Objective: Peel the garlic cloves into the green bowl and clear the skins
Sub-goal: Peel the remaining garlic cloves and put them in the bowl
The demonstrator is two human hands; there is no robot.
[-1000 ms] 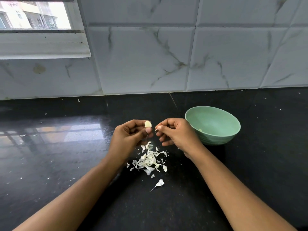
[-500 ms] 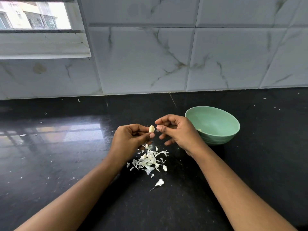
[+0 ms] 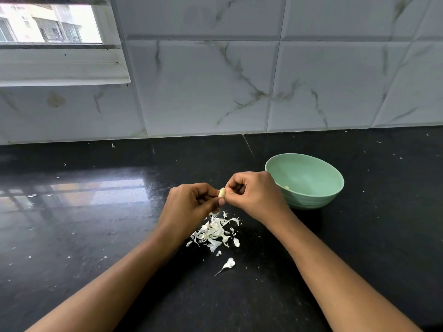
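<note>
The left hand (image 3: 189, 207) and right hand (image 3: 256, 195) both pinch one garlic clove (image 3: 222, 193) with curled fingers. Skins (image 3: 214, 232) lie below; the green bowl (image 3: 309, 173) sits just right.

The garlic clove (image 3: 222, 193) sits pinched between the left hand (image 3: 189, 207) and the right hand (image 3: 256, 195), above the countertop (image 3: 96, 236). A pile of garlic skins (image 3: 213, 232) lies on the countertop just near of the hands, a stray skin (image 3: 229, 264) nearer still. The bowl (image 3: 309, 202) stands just right of the right hand, a peeled clove (image 3: 286, 187) inside. The tiled wall (image 3: 203, 92) runs behind, with the window (image 3: 48, 25) far left
</note>
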